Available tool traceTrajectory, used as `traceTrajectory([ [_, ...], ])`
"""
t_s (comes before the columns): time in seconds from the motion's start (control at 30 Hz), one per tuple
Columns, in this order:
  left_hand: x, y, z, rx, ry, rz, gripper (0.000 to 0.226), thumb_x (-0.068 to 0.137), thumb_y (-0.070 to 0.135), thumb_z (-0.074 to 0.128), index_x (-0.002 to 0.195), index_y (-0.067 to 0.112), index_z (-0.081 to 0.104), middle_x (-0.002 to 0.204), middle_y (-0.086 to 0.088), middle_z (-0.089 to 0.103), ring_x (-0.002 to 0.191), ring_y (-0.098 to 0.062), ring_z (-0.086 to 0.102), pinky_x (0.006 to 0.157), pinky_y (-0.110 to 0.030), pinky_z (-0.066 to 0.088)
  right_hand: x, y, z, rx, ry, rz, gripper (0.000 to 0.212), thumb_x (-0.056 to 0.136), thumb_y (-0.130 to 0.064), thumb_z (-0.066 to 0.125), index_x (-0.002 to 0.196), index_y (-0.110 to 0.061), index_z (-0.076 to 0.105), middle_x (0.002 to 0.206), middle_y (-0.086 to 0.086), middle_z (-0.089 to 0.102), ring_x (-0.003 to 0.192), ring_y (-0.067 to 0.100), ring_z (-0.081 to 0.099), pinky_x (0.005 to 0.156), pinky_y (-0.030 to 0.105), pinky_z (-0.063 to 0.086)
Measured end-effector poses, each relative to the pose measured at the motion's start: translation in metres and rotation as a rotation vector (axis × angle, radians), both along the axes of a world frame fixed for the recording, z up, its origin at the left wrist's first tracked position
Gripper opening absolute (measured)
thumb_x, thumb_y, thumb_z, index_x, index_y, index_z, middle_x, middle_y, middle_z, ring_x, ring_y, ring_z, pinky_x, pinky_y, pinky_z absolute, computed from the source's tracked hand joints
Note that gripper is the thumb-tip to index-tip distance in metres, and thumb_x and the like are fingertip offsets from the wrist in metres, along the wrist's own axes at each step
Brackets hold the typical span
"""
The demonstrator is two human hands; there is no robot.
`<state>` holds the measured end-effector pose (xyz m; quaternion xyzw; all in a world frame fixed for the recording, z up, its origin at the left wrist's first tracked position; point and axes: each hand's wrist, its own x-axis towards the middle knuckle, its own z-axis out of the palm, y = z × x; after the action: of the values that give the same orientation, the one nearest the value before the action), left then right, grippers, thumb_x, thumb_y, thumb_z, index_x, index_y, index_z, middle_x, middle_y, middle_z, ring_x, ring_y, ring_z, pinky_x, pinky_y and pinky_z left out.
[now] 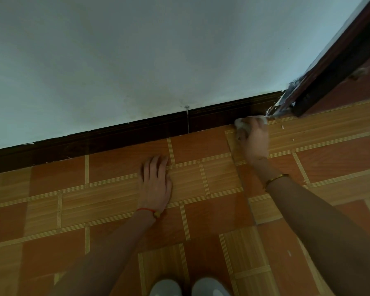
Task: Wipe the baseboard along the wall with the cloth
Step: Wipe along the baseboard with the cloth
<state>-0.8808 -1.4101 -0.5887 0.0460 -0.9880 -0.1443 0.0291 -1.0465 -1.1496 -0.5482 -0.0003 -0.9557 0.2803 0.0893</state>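
Right hand (255, 139) at the far right end of the baseboard (115, 137), close by the door frame (320, 67). Fingers curled and closed around a white cloth (241, 124), which is bunched up and pressed where baseboard meets floor (201, 210). Hand looks motion-blurred, so likely mid-stroke.

Left hand (156, 180) flat on the tiles, fingers straight and nearly together, holding nothing; a brace for the crouch, by the look of it.

Doing the step well, my read: keep the cloth flat against the dark face and run it leftward in 1 long pass, then a 2nd pass along the top ledge where dust settles. Re-fold the cloth when it soils.

Surroundings: baseboard runs left along the white wall (137, 50), with 1 vertical joint (188, 123) partway, where the cloth may snag. Pale flecks, maybe paint, on the floor and frame near the corner; these may need scrubbing, not wiping. Tips of 2 light shoes (188, 287) at the bottom edge. Nothing else blocks the wall line.
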Motion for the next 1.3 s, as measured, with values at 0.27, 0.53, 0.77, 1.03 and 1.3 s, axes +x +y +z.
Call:
traceTrajectory([
  [0.27, 0.001, 0.001, -0.004, -0.001, 0.010, 0.017, 0.052, 0.099, 0.028, 0.034, 0.146, 0.010, 0.046, 0.149, -0.015, 0.045, 0.139, -0.035, 0.039, 0.117, -0.060, 0.027, -0.015, 0.014, 0.000, 0.038, -0.048, -0.099, 0.034, 0.088, -0.007, 0.055, 0.120, 0.004, 0.058, 0.117, 0.030, 0.057, 0.108, 0.043, 0.053, 0.089, 0.044, 0.045],
  [0.53, 0.002, 0.001, -0.007, 0.038, 0.087, 0.030, 0.050, 0.099, 0.027, 0.038, 0.146, 0.012, 0.047, 0.148, -0.013, 0.047, 0.139, -0.033, 0.039, 0.121, -0.056, 0.021, 0.024, -0.060, -0.009, -0.053, -0.073, 0.280, 0.032, 0.093, -0.014, 0.055, 0.123, -0.005, 0.057, 0.125, 0.018, 0.052, 0.115, 0.031, 0.047, 0.098, 0.040, 0.045],
  [0.77, 0.002, 0.000, -0.004, 0.067, 0.081, 0.020, 0.052, 0.098, 0.027, 0.038, 0.147, 0.012, 0.047, 0.149, -0.011, 0.046, 0.141, -0.032, 0.038, 0.120, -0.058, 0.022, 0.033, -0.089, -0.011, -0.066, -0.036, 0.471, 0.028, 0.087, -0.005, 0.058, 0.115, -0.006, 0.062, 0.115, 0.015, 0.057, 0.110, 0.031, 0.049, 0.095, 0.039, 0.043],
  [1.03, 0.002, -0.001, -0.003, 0.078, 0.091, 0.022, 0.051, 0.096, 0.025, 0.041, 0.145, 0.013, 0.049, 0.151, -0.010, 0.045, 0.142, -0.031, 0.037, 0.122, -0.053, 0.019, 0.017, -0.029, -0.006, -0.018, -0.031, 0.044, 0.032, 0.088, -0.003, 0.056, 0.120, -0.001, 0.057, 0.124, 0.020, 0.052, 0.112, 0.035, 0.047, 0.094, 0.040, 0.043],
  [1.3, 0.003, -0.001, 0.001, 0.121, 0.058, 0.013, 0.050, 0.098, 0.024, 0.040, 0.146, 0.011, 0.047, 0.151, -0.013, 0.044, 0.143, -0.032, 0.035, 0.121, -0.058, 0.021, 0.043, -0.039, -0.001, 0.012, -0.129, 0.263, 0.032, 0.086, -0.006, 0.062, 0.117, -0.003, 0.058, 0.120, 0.020, 0.050, 0.109, 0.036, 0.048, 0.091, 0.041, 0.044],
])
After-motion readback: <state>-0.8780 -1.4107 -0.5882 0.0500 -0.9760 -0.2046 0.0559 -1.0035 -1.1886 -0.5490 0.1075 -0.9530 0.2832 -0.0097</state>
